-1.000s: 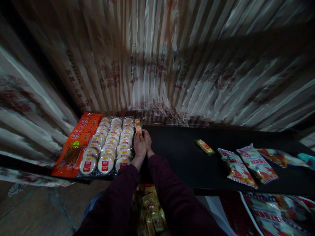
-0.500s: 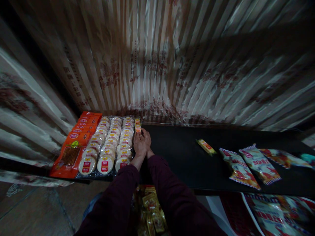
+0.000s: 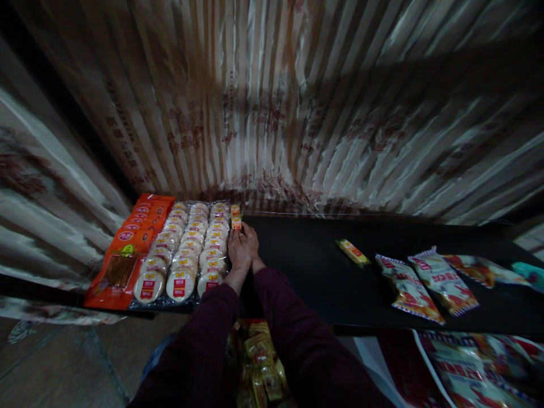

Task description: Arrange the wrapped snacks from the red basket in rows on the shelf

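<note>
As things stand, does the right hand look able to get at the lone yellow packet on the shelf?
Probably yes: nothing on the black shelf appears to lie between the right hand and the lone yellow packet, which lies uncovered.

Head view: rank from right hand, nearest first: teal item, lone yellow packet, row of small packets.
From right hand:
1. Row of small packets: just ahead, slightly left.
2. Lone yellow packet: out right.
3. Teal item: far right, frame edge.
</note>
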